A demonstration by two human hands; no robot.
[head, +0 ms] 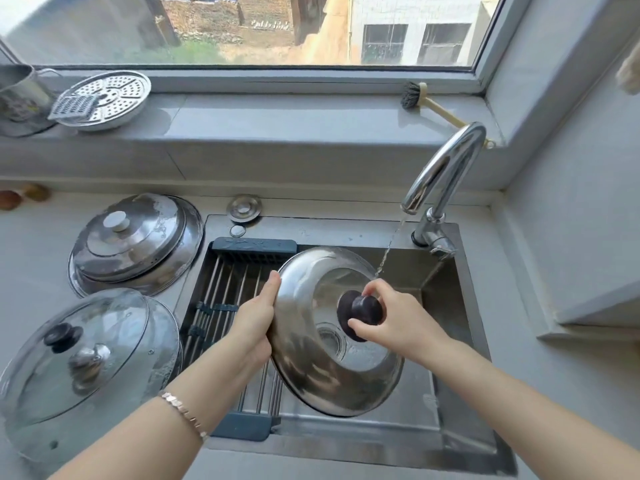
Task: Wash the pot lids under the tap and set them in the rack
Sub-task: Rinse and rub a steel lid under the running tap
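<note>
A large steel pot lid point(304, 362) with a dark knob point(363, 311) is held tilted over the sink point(460, 403). My left hand point(254, 320) grips its left rim. My right hand point(388, 318) holds the knob. The chrome tap point(446, 168) runs a thin stream of water that lands on the lid's upper right part. A roll-up rack point(221, 292) with steel rods spans the sink's left side, partly hidden behind the lid. On the counter to the left lie a steel lid point(138, 237) with a white knob and a glass lid point(90, 358) with a black knob.
A perforated steamer plate point(110, 98) with a small grater on it and a metal cup point(20, 98) stand on the window sill at the left. A dish brush point(426, 102) lies on the sill near the tap. A sink plug point(244, 208) rests behind the rack.
</note>
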